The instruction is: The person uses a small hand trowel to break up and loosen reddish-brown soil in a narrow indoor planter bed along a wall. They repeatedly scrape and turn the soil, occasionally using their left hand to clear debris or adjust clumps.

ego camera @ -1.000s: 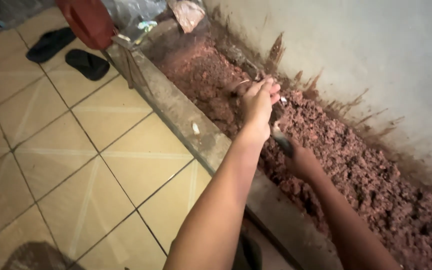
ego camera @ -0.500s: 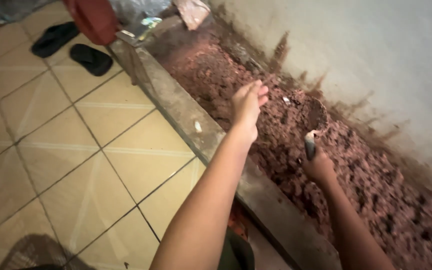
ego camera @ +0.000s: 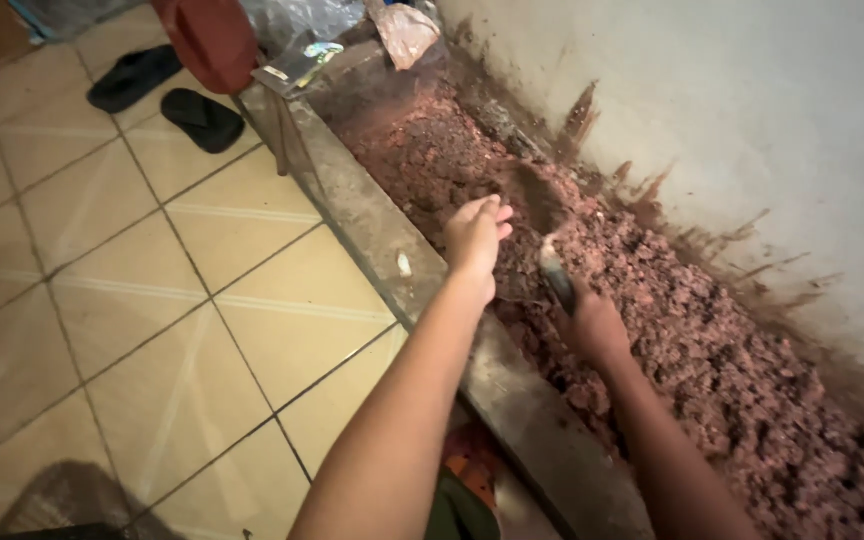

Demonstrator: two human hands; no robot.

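R hand [ego camera: 592,325] grip closed on trowel [ego camera: 552,270] in reddish soil [ego camera: 712,340], L hand [ego camera: 474,240] open, hovering above soil

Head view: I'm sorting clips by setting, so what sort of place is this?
Probably a home patio or yard edge: a raised concrete planter bed filled with reddish-brown soil runs along a soil-stained wall, beside a tiled floor with black sandals. The right hand holds a trowel.
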